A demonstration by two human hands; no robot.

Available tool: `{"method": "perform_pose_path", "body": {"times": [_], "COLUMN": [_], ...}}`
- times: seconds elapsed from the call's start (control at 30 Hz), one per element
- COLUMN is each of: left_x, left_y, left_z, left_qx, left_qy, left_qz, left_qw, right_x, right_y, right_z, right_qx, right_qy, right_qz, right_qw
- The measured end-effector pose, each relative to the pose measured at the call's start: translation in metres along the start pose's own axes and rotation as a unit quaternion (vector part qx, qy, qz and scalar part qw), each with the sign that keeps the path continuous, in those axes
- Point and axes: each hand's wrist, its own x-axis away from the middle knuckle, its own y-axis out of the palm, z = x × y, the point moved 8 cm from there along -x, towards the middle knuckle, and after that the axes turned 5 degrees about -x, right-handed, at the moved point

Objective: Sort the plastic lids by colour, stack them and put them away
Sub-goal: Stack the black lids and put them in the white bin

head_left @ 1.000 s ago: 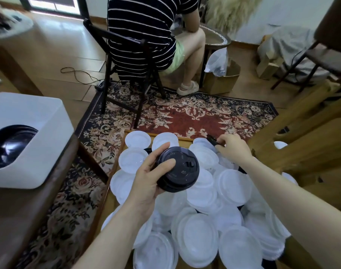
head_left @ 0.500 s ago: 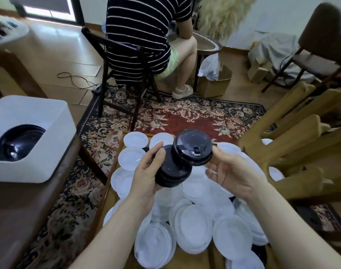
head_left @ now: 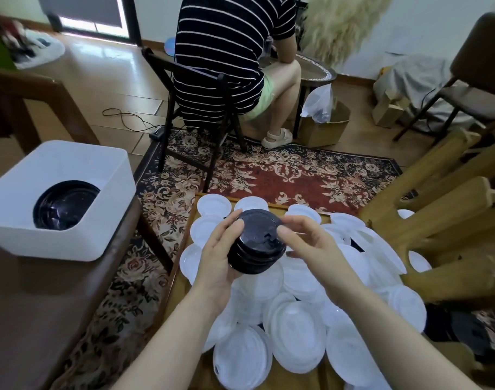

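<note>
Head view, looking down past both forearms. Stack of black lids (head_left: 256, 243) held up above the pile of white lids (head_left: 297, 327), tilted so the top lid faces the camera. Left hand (head_left: 218, 257) gripping the stack from the left side, thumb up along the rim, fingers wrapped underneath. Right hand (head_left: 311, 243) at the stack's upper right edge, thumb tip touching the rim of the top lid, fingers bent behind; whether pinching or merely touching, cannot tell. Small raised tab visible on the top lid, near the right thumb.

White lids spread in overlapping layers across a wooden tray (head_left: 181, 266), some flat, some leaning on neighbours, filling the tray from its far rim to the lower edge of the picture. Tray resting over a patterned rug (head_left: 282, 175).

At left, a white bin (head_left: 71, 220) on a dark wooden surface (head_left: 43, 305), holding more black lids (head_left: 63, 205) nested at the bottom. At right, pale wooden beams (head_left: 437, 220) slanting over the tray's right side, partly covering several white lids.

In the background, a seated person in a striped shirt (head_left: 226, 52) on a dark folding chair (head_left: 201, 122), back turned. Beyond, a cardboard box (head_left: 325, 128) with a clear plastic bag (head_left: 319, 102), a black cable (head_left: 128, 119) on the floor, and 1 brown chair (head_left: 480, 80) at far right.
</note>
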Motion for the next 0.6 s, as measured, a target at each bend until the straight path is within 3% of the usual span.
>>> {"method": "perform_pose_path", "body": {"times": [0.27, 0.37, 0.5, 0.6], "left_x": [-0.015, -0.025, -0.041, -0.048], "left_y": [-0.034, -0.061, -0.106, -0.123], "left_z": [0.031, 0.048, 0.056, 0.050], "left_qx": [-0.016, -0.020, -0.031, -0.013], "left_qy": [0.060, 0.106, 0.116, 0.091], "left_qz": [-0.041, 0.008, 0.099, 0.118], "left_qw": [0.997, 0.994, 0.988, 0.989], "right_x": [-0.032, -0.052, -0.105, -0.139], "right_y": [0.053, 0.067, 0.049, 0.053], "right_z": [-0.009, -0.016, -0.023, -0.004], "right_qx": [-0.035, 0.032, 0.202, 0.318], "right_qy": [-0.040, -0.067, -0.116, -0.090], "right_qz": [-0.117, -0.152, -0.048, -0.079], "right_qw": [0.992, 0.986, 0.971, 0.940]}}
